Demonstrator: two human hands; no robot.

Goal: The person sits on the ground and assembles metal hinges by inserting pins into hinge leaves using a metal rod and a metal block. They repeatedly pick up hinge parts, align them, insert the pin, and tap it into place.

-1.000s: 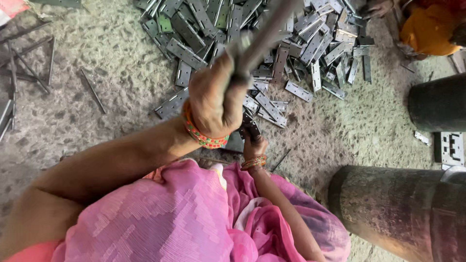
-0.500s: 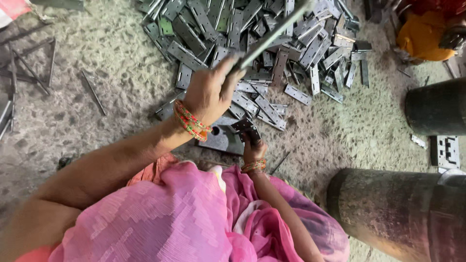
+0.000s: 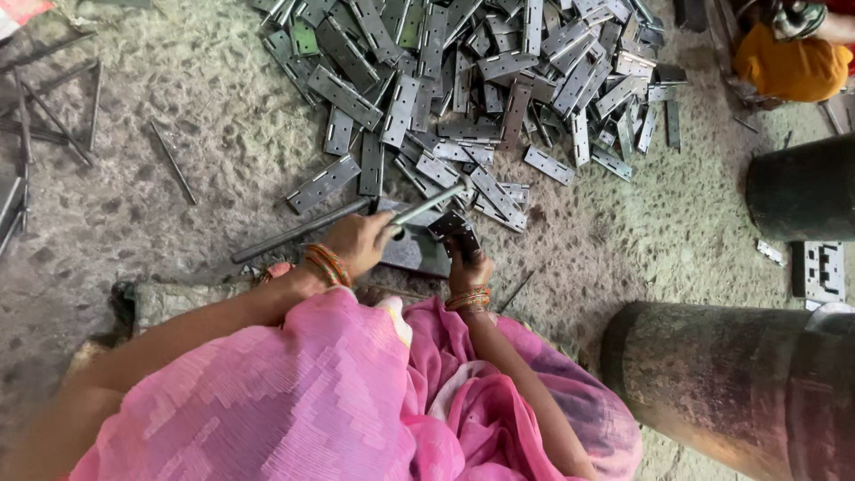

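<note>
The left hand (image 3: 359,242) has swung its metal rod (image 3: 426,206) down onto the hinge (image 3: 450,226).

No packages, labels, signs or screens around me here. Nearest candidate: a flat pink-red scrap (image 3: 20,12) at the top left corner, well apart from the heap of metal hinge plates (image 3: 499,80); too cut off to tell what it is.

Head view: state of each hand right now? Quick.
Left hand: closed around a metal rod.
Right hand: closed on a small dark hinge piece, held on the metal block.
</note>
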